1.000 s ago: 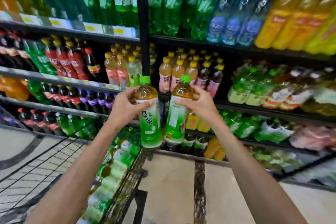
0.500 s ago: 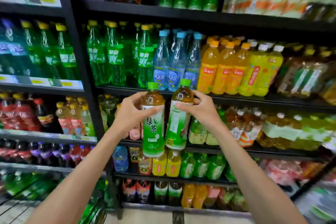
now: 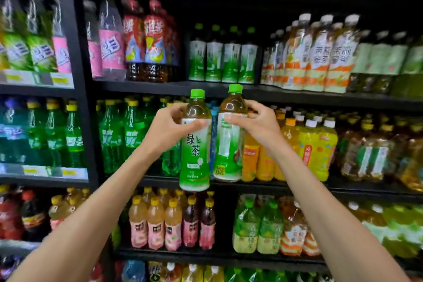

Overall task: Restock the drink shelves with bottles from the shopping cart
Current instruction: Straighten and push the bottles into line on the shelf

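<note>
We hold two green-tea bottles upright, side by side, in front of the shelves. Our left hand grips the left bottle at its shoulder; our right hand grips the right bottle likewise.

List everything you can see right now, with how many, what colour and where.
left tea bottle: one, green cap and label, held centre.
right tea bottle: one, same green, beside it.
shelved green tea bottles: four in front, upper shelf.
green soda bottles: several, middle shelf, left.
orange and yellow drinks: several, middle shelf, right.
shelves: black, several tiers.
left hand: one, grips left tea bottle.
right hand: one, grips right tea bottle.
</note>
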